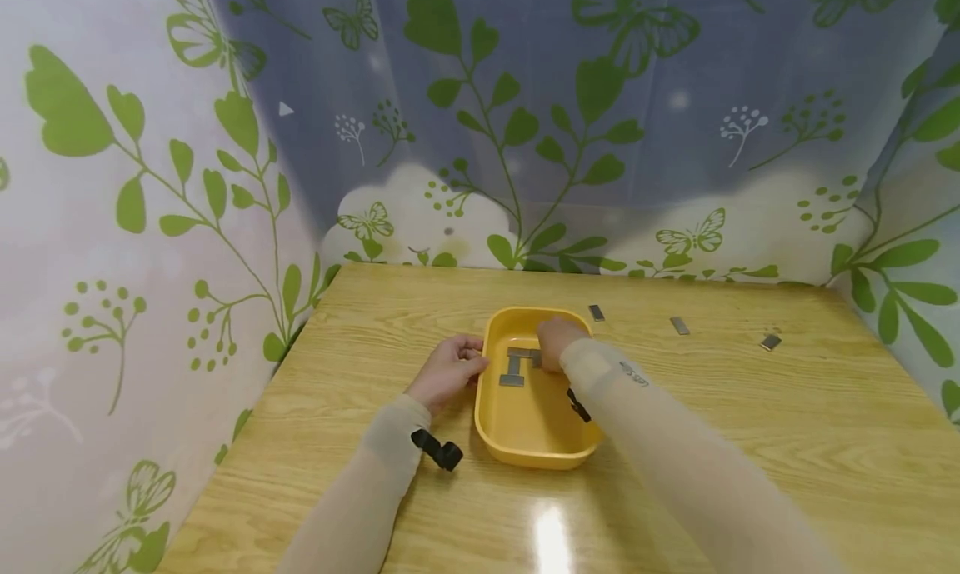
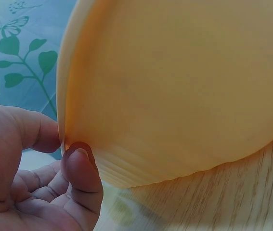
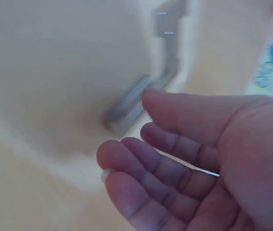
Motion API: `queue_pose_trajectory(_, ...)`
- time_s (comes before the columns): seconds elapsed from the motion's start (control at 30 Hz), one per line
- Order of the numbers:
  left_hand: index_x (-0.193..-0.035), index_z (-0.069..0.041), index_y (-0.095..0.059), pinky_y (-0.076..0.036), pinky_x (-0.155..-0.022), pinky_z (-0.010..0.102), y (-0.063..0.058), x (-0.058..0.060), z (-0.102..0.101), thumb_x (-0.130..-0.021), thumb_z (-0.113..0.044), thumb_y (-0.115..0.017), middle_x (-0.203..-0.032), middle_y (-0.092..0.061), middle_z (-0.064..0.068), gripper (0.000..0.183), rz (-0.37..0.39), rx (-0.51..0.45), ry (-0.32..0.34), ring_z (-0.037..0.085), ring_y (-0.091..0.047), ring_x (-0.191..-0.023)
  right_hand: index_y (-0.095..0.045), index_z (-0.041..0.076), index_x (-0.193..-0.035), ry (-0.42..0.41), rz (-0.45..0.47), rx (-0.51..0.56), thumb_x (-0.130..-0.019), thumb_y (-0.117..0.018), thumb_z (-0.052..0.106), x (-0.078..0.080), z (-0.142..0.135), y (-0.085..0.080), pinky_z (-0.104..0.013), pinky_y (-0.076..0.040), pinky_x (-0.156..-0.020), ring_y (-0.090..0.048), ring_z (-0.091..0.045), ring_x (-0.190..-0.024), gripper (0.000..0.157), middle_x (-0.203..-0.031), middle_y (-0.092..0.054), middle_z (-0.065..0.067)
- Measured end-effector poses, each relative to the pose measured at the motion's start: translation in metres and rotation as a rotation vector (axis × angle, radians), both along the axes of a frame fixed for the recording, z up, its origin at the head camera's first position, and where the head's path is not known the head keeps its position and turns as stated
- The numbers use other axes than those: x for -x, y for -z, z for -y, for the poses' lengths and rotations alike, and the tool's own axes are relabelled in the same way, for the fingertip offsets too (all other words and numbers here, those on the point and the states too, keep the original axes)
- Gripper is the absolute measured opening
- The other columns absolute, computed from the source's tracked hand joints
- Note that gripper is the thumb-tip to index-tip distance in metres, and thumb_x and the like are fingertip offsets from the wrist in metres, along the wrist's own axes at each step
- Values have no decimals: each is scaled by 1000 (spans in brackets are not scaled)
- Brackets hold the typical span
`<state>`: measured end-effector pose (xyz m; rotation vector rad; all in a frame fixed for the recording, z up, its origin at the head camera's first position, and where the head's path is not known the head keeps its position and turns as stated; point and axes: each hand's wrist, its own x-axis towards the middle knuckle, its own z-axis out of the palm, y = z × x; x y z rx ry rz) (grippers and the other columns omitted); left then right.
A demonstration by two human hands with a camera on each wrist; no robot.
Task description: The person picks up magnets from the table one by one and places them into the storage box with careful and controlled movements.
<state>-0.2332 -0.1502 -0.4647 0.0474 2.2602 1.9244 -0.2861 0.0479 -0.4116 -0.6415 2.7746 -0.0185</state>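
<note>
A yellow plastic tub [image 1: 536, 459] stands on the wooden table. Several flat grey metal pieces [image 1: 512, 381] lie on its floor, joined end to end in an angular line. At the tub's left side my left hand [image 1: 446, 367] pinches the rim between thumb and forefinger, as the left wrist view shows. My right hand [image 1: 558, 341] reaches inside the tub at its far right. In the right wrist view its fingers are loosely bent, and the thumb tip lies against or just above a grey metal piece [image 3: 126, 103]. That view is blurred.
Three more small metal pieces lie apart on the table, right of the tub: one near its far corner [image 1: 596, 313], a middle piece [image 1: 679, 326] and a right-hand piece [image 1: 770, 342]. Leaf-printed cloth [image 1: 480, 141] hangs behind the table and at both sides.
</note>
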Motion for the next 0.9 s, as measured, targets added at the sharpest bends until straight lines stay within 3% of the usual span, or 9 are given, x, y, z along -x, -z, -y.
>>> queue_pose_trajectory(0.17,-124,5,-52,-50,-67,33,2,1,-1,-92,-4,-59,-90,-56,9,34,-10,2,12,17,-54,-72,-67,1,-104,-73,-27,172,-89,-68,22,-18,-13,-31,-38,-52,-78,-63,-25,-89,26,-103,-66,-12)
queue_pose_trajectory(0.27,-124,5,-53,-50,-66,33,3,1,-2,-92,-4,-59,-90,-56,9,33,-9,2,8,17,-54,-72,-66,3,-109,-71,-31,279,-91,-66,25,-29,-30,-49,-40,-51,-78,-63,-23,-87,29,-103,-66,-11)
queue_pose_trajectory(0.37,-123,5,-53,-50,-67,33,2,1,-1,-93,-4,-59,-90,-55,9,32,-4,2,-3,17,-54,-72,-65,3,-111,-41,-56,331,-93,-63,26,-31,-56,-54,-41,-51,-77,-63,-22,-86,30,-99,-67,-9)
queue_pose_trajectory(0.47,-123,4,-53,-50,-67,33,1,1,-1,-93,-4,-59,-90,-55,9,32,4,7,-5,17,-54,-72,-64,1,-111,6,-68,365,-93,-61,26,-30,-87,-44,-43,-51,-77,-63,-22,-86,31,-97,-67,-9)
queue_pose_trajectory(0.67,-126,6,-51,-49,-70,40,-1,-2,0,-93,-4,-58,-89,-54,8,35,18,15,17,18,-53,-72,-64,-1,-109,92,-63,414,-94,-60,24,-22,-138,-10,-43,-52,-73,-63,-23,-83,30,-94,-67,-10)
queue_pose_trajectory(0.8,-128,6,-51,-49,-71,42,-1,-2,0,-93,-4,-58,-89,-55,8,37,22,16,19,18,-53,-72,-63,-4,-113,113,-86,435,-94,-60,21,-12,-157,4,-47,-50,-79,-62,-30,-91,32,-100,-66,-16)
queue_pose_trajectory(0.9,-126,3,-53,-49,-68,36,2,0,-1,-93,-6,-59,-91,-55,8,35,17,4,9,17,-53,-73,-59,-8,-119,81,-108,443,-94,-61,20,-2,-162,9,-50,-48,-85,-60,-35,-99,37,-109,-64,-22)
